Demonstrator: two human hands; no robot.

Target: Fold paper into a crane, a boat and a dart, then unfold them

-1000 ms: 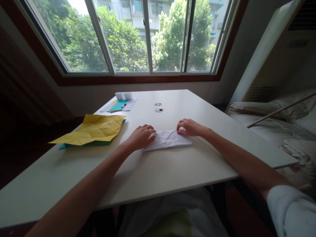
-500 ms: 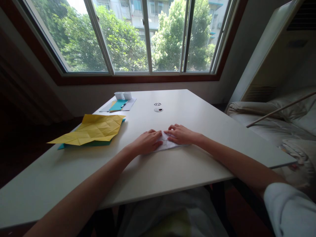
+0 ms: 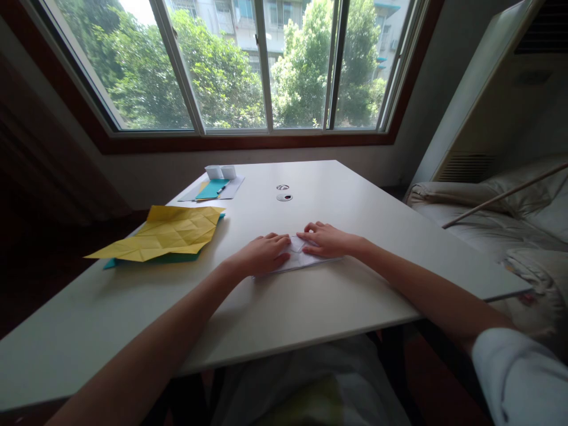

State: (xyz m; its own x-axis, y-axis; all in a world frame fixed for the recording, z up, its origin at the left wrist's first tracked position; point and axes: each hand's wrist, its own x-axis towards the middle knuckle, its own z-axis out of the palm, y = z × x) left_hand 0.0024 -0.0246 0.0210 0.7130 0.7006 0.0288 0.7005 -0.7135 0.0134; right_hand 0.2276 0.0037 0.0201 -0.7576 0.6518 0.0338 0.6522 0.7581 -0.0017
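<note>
A folded white paper point(image 3: 296, 259) lies flat on the white table point(image 3: 310, 296), mostly hidden under both hands. My left hand point(image 3: 261, 254) rests on its left part with the fingers laid flat. My right hand point(image 3: 326, 240) presses on its right part, fingers spread and pointing left. The fingertips of the two hands nearly meet over the middle of the paper.
A creased yellow sheet point(image 3: 171, 232) lies on a teal sheet at the table's left. Further back are a teal card point(image 3: 212, 189) on white paper, a small white box point(image 3: 220, 171) and a cable grommet point(image 3: 284, 197). A bed point(image 3: 497, 219) stands to the right.
My right hand slid left along the paper from its right end toward the middle. My left hand shifted slightly right, so the hands now cover most of the paper.
</note>
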